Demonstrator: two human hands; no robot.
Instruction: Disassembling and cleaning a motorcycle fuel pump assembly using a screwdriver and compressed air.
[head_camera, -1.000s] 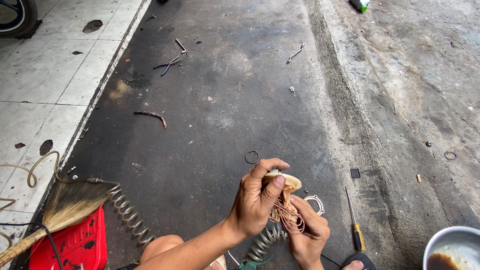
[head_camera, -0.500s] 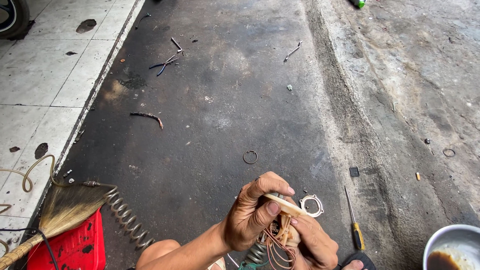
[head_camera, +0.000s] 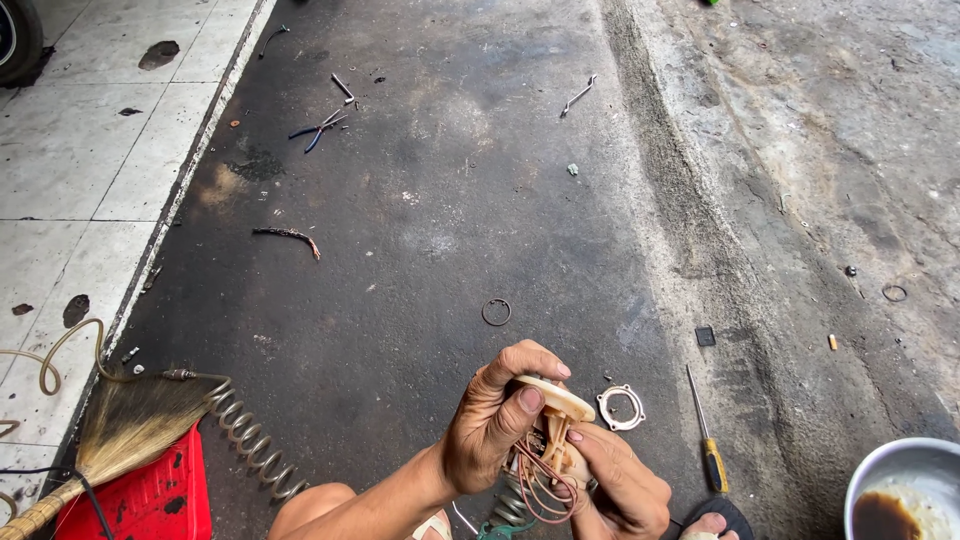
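I am watching both hands working on a small cream plastic part (head_camera: 553, 398) with thin reddish wires (head_camera: 538, 487) hanging below it, held low in the view above the dark asphalt (head_camera: 420, 220). I am judging that the dismantling is somewhere in the middle: a pale ring gasket (head_camera: 621, 407) and a thin dark ring (head_camera: 496, 311) are already lying apart on the ground, while the part itself is not yet separated from its wires. How much is left inside, I cannot tell.

The left hand (head_camera: 493, 425) is coming from the lower left, its fingers closing firmly around the flat top of the part, thumb pressing on the rim. The right hand (head_camera: 622, 486) is gripping the lower body from beneath, palm turned up. A yellow-handled screwdriver (head_camera: 705, 438) is lying just right of the hands, untouched, and a metal bowl (head_camera: 905, 488) with dark liquid is standing further right.
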